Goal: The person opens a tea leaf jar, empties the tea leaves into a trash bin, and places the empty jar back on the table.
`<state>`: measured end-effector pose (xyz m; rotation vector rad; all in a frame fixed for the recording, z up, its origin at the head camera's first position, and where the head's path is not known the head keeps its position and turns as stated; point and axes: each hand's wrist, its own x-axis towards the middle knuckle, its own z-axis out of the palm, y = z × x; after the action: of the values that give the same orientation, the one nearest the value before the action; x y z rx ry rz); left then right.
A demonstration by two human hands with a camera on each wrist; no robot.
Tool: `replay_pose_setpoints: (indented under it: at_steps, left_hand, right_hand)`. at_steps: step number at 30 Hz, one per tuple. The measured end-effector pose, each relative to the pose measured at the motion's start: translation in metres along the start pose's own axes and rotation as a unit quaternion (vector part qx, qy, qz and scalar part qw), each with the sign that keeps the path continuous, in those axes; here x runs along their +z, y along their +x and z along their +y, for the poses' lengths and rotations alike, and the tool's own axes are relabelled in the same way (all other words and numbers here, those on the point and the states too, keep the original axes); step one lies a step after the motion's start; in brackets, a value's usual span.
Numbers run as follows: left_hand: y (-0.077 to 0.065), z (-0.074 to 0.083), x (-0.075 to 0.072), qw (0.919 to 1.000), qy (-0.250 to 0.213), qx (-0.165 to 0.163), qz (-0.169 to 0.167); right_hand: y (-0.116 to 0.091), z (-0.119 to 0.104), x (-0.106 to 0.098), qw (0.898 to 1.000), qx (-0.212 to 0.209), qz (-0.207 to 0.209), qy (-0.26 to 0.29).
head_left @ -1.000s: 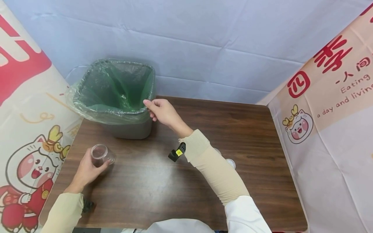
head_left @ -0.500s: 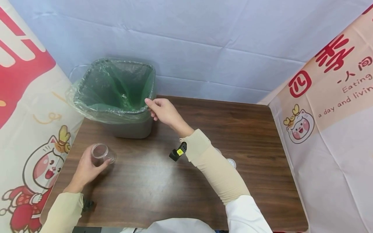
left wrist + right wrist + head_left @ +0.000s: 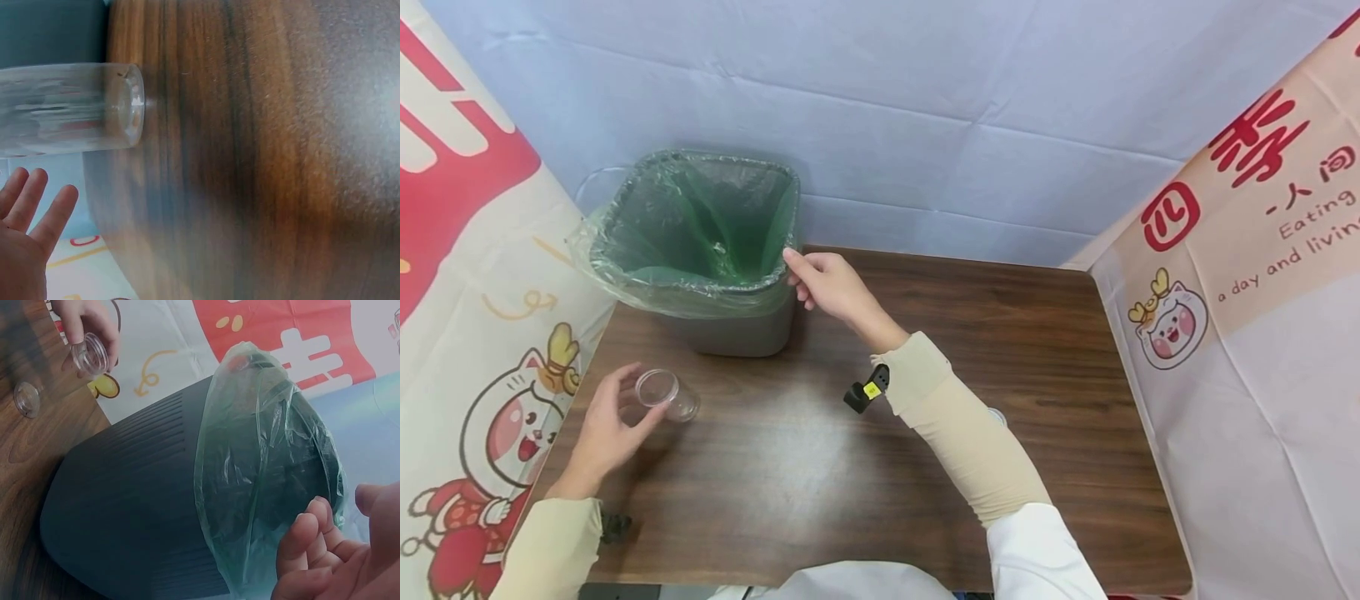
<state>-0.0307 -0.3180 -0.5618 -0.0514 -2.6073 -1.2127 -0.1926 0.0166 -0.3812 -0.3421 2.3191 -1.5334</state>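
Note:
A clear, lidless jar (image 3: pixel 682 405) stands upright on the table at the left. My left hand (image 3: pixel 608 427) is around its near-left side, thumb and fingers spread. In the left wrist view, several straight fingers (image 3: pixel 49 215) show a gap from the jar (image 3: pixel 69 109). A dark grey trash bin (image 3: pixel 741 332) stands at the back left, lined with a thin green plastic bag (image 3: pixel 700 305) folded over its rim. My right hand (image 3: pixel 833 290) is at the bin's right front corner. The right wrist view shows its fingers (image 3: pixel 303 534) loosely bent, the thumb apart from them.
A small, round, pale object (image 3: pixel 997 416) peeks out from behind the right sleeve (image 3: pixel 977 450). The wooden table (image 3: pixel 790 492) meets a pale cloth wall (image 3: pixel 917 125) at the back. Printed cloths with cartoon cats hang at both sides.
My left hand has loosened from the jar and moved slightly left, its fingers spreading; the jar stays standing. The right hand has shifted slightly right along the bin's corner.

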Motion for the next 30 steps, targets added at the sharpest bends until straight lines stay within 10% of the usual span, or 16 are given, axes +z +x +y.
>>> replay_pose_setpoints:
  at_steps: [30]
  left_hand:
    - [0.005,0.018,-0.019,0.9883,-0.017,0.093,0.12]
  right_hand:
    - [-0.045,0.017,-0.067,1.0,-0.014,0.008,0.018]
